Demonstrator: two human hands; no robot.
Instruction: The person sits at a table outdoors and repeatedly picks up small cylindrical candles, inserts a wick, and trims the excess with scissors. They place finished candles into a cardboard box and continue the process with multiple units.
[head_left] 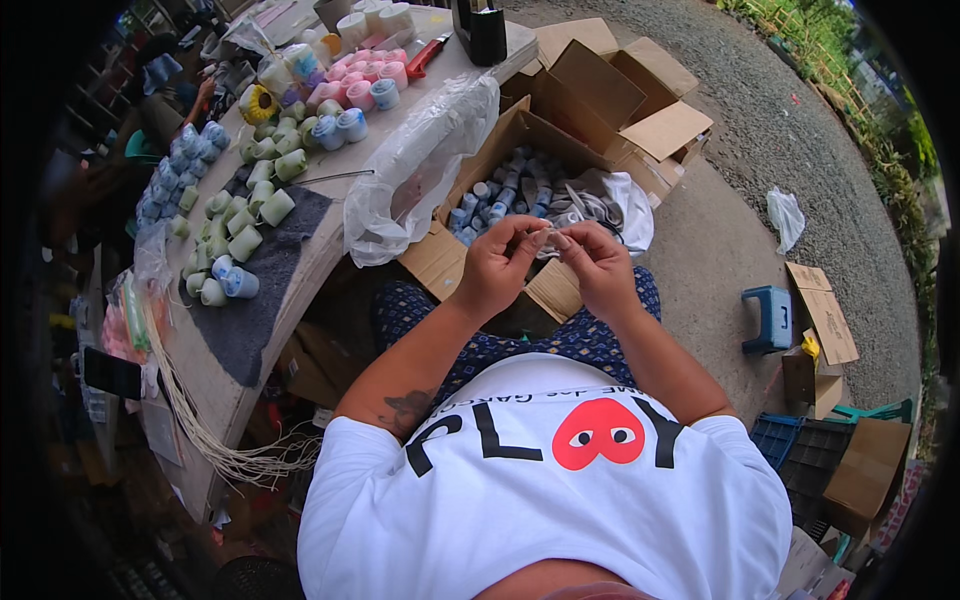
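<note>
I have the left hand and the right hand meeting above the near side of an open cardboard box. Both are pinching, thumbs against fingers, and the 2 of them grasp a pale bit between their fingertips; on my feed it is too small for me to say what it is. Inside the box I see blue-and-white cups, with a white cloth at its right. To the left, a clear plastic bag lies along the edge of a table. On the table I can make out pale green cups, some on a dark grey cloth, and pink cups near a red-handled tool.
</note>
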